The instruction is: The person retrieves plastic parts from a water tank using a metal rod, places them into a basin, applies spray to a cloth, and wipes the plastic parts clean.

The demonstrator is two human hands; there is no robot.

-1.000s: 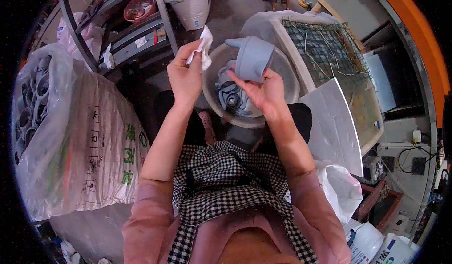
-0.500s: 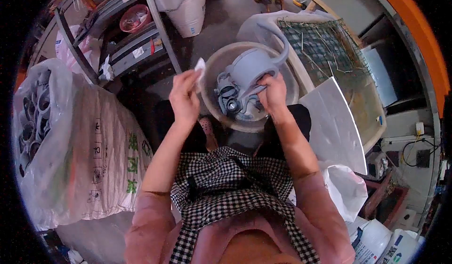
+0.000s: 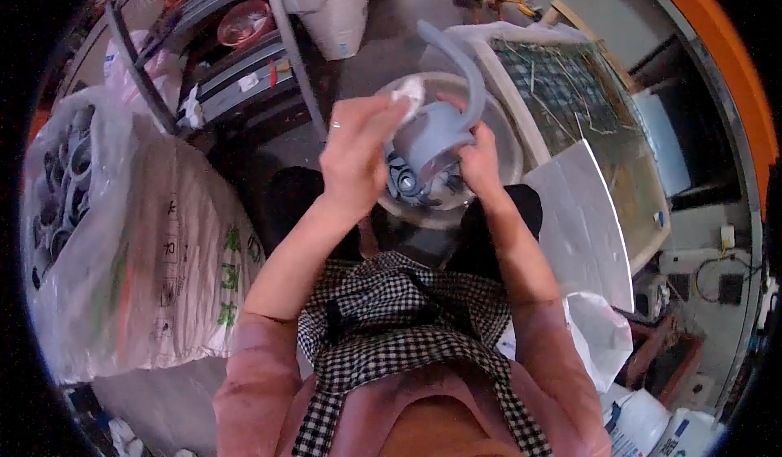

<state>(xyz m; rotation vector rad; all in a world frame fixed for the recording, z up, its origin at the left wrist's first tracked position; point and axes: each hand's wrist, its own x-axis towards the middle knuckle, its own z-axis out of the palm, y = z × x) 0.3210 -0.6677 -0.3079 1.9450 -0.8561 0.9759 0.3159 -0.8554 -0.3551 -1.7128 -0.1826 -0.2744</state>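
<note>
My right hand (image 3: 481, 164) grips a grey watering can (image 3: 440, 135) with a long curved spout, holding it tilted above a round tub (image 3: 511, 151). The spout rises towards the far side. My left hand (image 3: 354, 155) is closed around a crumpled white cloth (image 3: 410, 100), close to the can's left side; blur hides whether the cloth touches it. Beneath the can, several grey plastic parts (image 3: 405, 182) lie in the tub, partly covered by the can.
On the left stands a large plastic sack (image 3: 179, 253) filled with grey parts. A metal shelf (image 3: 293, 58) carries a red basket (image 3: 244, 24). To the right are a netted, pale-rimmed basin (image 3: 529, 123), a white board (image 3: 582, 221) and a white bag (image 3: 599, 335).
My left hand has moved right with the cloth, up to the can. The can has turned, and its spout now points more upward and to the left.
</note>
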